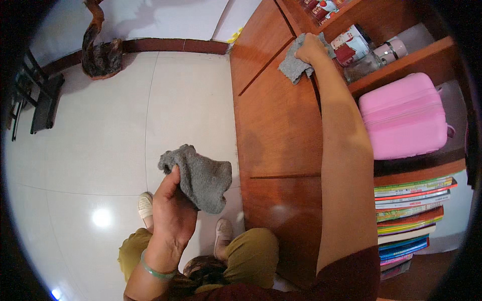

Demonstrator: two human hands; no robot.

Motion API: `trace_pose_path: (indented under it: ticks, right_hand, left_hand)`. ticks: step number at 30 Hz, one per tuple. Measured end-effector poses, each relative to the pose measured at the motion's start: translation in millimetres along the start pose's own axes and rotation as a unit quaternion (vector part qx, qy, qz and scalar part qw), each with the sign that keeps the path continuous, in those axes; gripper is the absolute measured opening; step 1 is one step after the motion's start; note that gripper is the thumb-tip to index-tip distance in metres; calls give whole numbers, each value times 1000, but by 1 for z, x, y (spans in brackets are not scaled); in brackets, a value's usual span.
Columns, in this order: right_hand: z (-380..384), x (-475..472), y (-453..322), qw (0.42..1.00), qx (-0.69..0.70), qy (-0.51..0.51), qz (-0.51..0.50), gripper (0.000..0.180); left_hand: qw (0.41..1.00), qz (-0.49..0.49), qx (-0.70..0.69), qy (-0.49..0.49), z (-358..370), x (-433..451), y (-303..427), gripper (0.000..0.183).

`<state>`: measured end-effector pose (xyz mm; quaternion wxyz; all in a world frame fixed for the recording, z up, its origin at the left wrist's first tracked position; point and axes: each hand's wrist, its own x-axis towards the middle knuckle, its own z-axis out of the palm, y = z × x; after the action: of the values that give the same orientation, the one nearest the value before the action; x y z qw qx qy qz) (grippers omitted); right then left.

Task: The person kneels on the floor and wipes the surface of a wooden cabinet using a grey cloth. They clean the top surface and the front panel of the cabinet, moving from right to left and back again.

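My left hand (175,214) holds a crumpled grey cloth (205,180) between thumb and fingers, above the tiled floor left of the wooden cabinet. At the upper right, my right arm reaches out along the cabinet. My right hand (311,49) grips a second grey cloth (295,66), which lies against the upper edge of the reddish-brown cabinet front (278,131), beside the open shelf. Near that hand, a red and white can (348,45) and a pink-lidded container (391,50) are on the shelf. A green bangle is around my left wrist.
A pink hard-shell case (406,116) fills the shelf compartment at right, above a row of books (408,218). A twisted wooden stump (101,60) stands by the wall, with a black metal frame (47,101) at far left. My feet and knees are below.
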<state>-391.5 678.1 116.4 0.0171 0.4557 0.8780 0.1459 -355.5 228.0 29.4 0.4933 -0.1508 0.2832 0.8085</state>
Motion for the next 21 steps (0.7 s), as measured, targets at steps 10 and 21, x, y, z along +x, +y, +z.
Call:
trace_pose_path:
  ticks: [10,21]
  right_hand:
    - [5,-89,35,998,-1,38,-46,57]
    - [9,-270,89,972,3,155,-175,81]
  left_hand:
    - [995,49,-31,-80,0,6,19,37]
    - [988,44,-37,-142,3,6,19,36]
